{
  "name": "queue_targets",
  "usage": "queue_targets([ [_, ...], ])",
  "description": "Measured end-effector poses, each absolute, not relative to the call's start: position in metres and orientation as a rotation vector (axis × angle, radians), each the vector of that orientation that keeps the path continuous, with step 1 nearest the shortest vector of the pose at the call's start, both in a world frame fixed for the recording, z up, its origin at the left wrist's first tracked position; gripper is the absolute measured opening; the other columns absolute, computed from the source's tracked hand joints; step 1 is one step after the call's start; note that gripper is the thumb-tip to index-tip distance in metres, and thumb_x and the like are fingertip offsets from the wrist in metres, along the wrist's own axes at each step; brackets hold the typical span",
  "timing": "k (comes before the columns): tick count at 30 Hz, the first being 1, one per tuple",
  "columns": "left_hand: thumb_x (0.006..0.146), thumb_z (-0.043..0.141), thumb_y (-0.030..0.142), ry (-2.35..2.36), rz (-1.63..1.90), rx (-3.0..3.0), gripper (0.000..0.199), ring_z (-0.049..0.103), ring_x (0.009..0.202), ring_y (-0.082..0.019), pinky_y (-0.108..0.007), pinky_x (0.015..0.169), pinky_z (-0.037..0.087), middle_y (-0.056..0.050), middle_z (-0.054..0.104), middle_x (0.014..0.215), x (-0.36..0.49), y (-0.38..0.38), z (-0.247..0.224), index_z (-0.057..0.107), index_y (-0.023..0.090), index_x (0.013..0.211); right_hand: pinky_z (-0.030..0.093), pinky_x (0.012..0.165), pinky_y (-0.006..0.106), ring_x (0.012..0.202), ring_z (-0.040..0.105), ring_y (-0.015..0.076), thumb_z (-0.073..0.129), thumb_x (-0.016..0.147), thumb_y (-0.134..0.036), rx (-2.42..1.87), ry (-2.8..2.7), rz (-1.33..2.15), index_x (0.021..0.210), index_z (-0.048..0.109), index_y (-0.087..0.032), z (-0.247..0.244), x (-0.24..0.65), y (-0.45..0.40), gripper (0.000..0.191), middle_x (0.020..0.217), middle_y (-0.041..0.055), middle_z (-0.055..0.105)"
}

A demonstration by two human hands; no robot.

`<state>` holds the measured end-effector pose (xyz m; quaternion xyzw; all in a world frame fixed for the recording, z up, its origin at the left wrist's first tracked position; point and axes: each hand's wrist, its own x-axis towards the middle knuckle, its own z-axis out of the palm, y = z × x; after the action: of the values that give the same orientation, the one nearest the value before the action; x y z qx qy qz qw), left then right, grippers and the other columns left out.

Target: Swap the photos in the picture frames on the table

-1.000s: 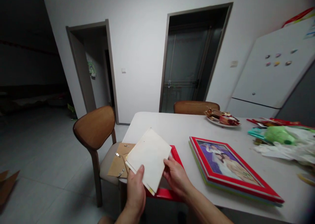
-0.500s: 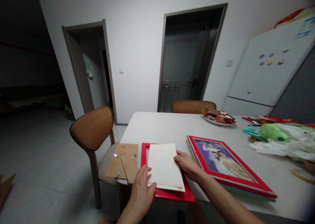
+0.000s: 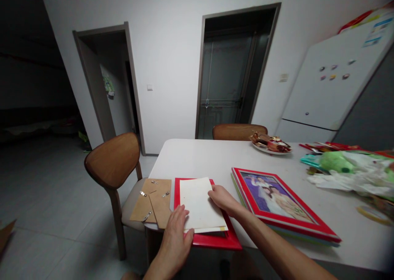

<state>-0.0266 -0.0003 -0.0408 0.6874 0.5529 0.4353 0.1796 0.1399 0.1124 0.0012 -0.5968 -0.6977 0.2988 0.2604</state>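
Note:
A stack of white sheets (image 3: pixel 201 206), a second layer showing along its lower edge, lies slightly turned over a red picture frame (image 3: pixel 217 242) at the table's front. My right hand (image 3: pixel 223 200) pinches the right edge of the sheets, fingers closed. At their lower left, my left hand (image 3: pixel 178 230) rests with fingers stretched and thumb apart, touching the edge. Just left of the red frame lies a brown backing board (image 3: pixel 140 208) with metal clips and a stand flap. What lies under the sheets is hidden.
To the right, a red-framed photo (image 3: pixel 277 202) tops a stack of frames. A plate (image 3: pixel 271 149) of items stands behind it; green and white plastic wrapping (image 3: pixel 347 169) and a tape roll (image 3: pixel 374 215) lie farther right. A wooden chair (image 3: pixel 113 161) stands at the left.
My right hand has shifted left and slightly up along the sheets, whose upper part has turned a little to the left. My left hand stays nearly in place. The view has shifted slightly.

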Motion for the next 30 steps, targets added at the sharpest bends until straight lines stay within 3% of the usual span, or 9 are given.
queue_targets([
  [5,0.069,0.050,0.019,1.545,1.086,2.036,0.046,0.035,0.118,-0.026,-0.047,0.098,0.027,-0.012,0.042,0.126,-0.028,-0.004,-0.037,0.048,0.015,0.115,0.039,0.070,0.028,0.084,0.058,0.0233,0.039,0.066,-0.017,-1.735,-2.088,0.546,0.084,0.062,-0.007,-0.001,0.143,0.110,0.031,0.089,0.0188,0.064],
  [10,0.069,0.056,0.029,1.525,1.014,2.059,0.050,0.034,0.118,-0.030,-0.050,0.098,0.026,-0.012,0.046,0.123,-0.026,-0.007,-0.031,0.047,0.018,0.116,0.039,0.069,0.034,0.084,0.058,0.0288,0.041,0.068,-0.026,-1.881,-2.153,0.351,0.083,0.062,-0.005,-0.002,0.146,0.103,0.034,0.087,0.0235,0.062],
  [18,0.075,0.049,0.028,1.618,0.783,2.262,0.041,0.039,0.115,-0.027,-0.049,0.098,0.026,-0.013,0.049,0.121,-0.022,-0.008,-0.028,0.049,0.014,0.114,0.039,0.064,0.033,0.078,0.058,0.0266,0.043,0.069,-0.030,-1.919,-2.310,0.086,0.091,0.060,-0.011,0.000,0.147,0.089,0.034,0.087,0.0160,0.063],
  [21,0.075,0.048,0.025,1.633,0.702,2.307,0.042,0.037,0.116,-0.026,-0.050,0.098,0.024,-0.012,0.044,0.125,-0.020,-0.009,-0.025,0.045,0.016,0.116,0.037,0.072,0.031,0.088,0.054,0.0230,0.042,0.072,-0.028,-1.705,-2.350,0.011,0.106,0.053,-0.014,-0.002,0.138,0.085,0.039,0.098,0.0135,0.058],
  [24,0.075,0.050,0.022,1.628,0.698,2.330,0.037,0.041,0.112,-0.024,-0.050,0.097,0.023,-0.009,0.050,0.120,-0.018,-0.010,-0.020,0.049,0.018,0.112,0.032,0.080,0.031,0.098,0.046,0.0218,0.043,0.074,-0.029,-1.508,-2.415,-0.004,0.115,0.046,-0.017,-0.003,0.125,0.083,0.043,0.110,0.0116,0.051],
  [30,0.075,0.051,0.018,1.605,0.856,2.347,0.019,0.051,0.092,-0.019,-0.041,0.090,0.034,-0.003,0.060,0.097,-0.018,-0.012,-0.019,0.055,0.019,0.093,0.030,0.072,0.031,0.087,0.044,0.0214,0.040,0.077,-0.034,-1.429,-2.544,-0.004,0.085,0.058,-0.017,-0.006,0.113,0.074,0.026,0.092,0.0098,0.053],
])
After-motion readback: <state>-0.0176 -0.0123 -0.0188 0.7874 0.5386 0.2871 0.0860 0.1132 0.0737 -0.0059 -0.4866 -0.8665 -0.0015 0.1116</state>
